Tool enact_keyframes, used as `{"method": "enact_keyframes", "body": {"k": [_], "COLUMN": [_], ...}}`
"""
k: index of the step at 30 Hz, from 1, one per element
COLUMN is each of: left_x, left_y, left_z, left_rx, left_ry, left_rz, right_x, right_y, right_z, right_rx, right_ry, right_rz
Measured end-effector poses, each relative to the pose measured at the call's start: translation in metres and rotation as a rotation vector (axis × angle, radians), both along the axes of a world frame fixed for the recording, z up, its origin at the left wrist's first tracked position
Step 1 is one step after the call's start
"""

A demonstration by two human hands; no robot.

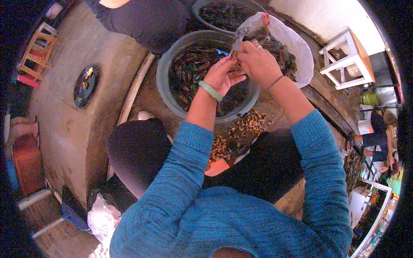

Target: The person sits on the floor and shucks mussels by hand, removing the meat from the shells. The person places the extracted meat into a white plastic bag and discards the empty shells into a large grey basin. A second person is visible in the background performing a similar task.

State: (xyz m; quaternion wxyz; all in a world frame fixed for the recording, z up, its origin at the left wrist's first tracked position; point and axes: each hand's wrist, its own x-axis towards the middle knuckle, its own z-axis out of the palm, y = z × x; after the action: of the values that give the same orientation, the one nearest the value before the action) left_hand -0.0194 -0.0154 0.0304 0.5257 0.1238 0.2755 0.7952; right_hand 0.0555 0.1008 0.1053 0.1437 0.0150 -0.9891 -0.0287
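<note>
My left hand (222, 75), with a pale green bangle, is above a translucent plastic tub (164, 80). My right hand (259, 63), with a ring and a dark wrist band, meets it fingertip to fingertip. Between them both hands pinch a small brownish piece (238, 59), mostly hidden by the fingers. Many dark, slender pieces (190, 64) fill the tub; their kind is too unclear to tell. Behind my right hand lies a whitish plastic bag (301, 64), spread wide, with more dark pieces (284, 51) in it. A small blue scrap (221, 52) shows beside my left fingers.
Yellow-brown scraps (253, 122) litter the floor between my knees. Another tub (206, 21) stands behind, close to a person in dark clothes (148, 25). A round dark dish (86, 85) rests on the concrete ledge (109, 64) at left. A white-legged stool (350, 61) stands at right.
</note>
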Motion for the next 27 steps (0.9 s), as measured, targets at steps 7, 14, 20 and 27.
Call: {"method": "enact_keyframes", "body": {"k": [7, 14, 20, 27], "left_x": [0.006, -0.001, -0.005, -0.01], "left_y": [0.006, -0.004, -0.009, -0.013], "left_z": [0.003, 0.009, 0.013, 0.001], "left_rx": [-0.057, -0.008, 0.021, 0.042], "left_ry": [0.199, 0.175, 0.156, -0.005], "left_rz": [0.098, -0.005, -0.043, -0.019], "right_x": [0.0, 0.002, 0.006, 0.006], "right_y": [0.001, 0.013, 0.026, 0.028], "right_z": [-0.004, 0.007, 0.01, 0.012], "right_rx": [-0.206, -0.655, -0.985, -1.526], "right_ry": [0.111, -0.126, -0.294, -0.293], "right_rz": [0.106, -0.021, 0.062, -0.159]}}
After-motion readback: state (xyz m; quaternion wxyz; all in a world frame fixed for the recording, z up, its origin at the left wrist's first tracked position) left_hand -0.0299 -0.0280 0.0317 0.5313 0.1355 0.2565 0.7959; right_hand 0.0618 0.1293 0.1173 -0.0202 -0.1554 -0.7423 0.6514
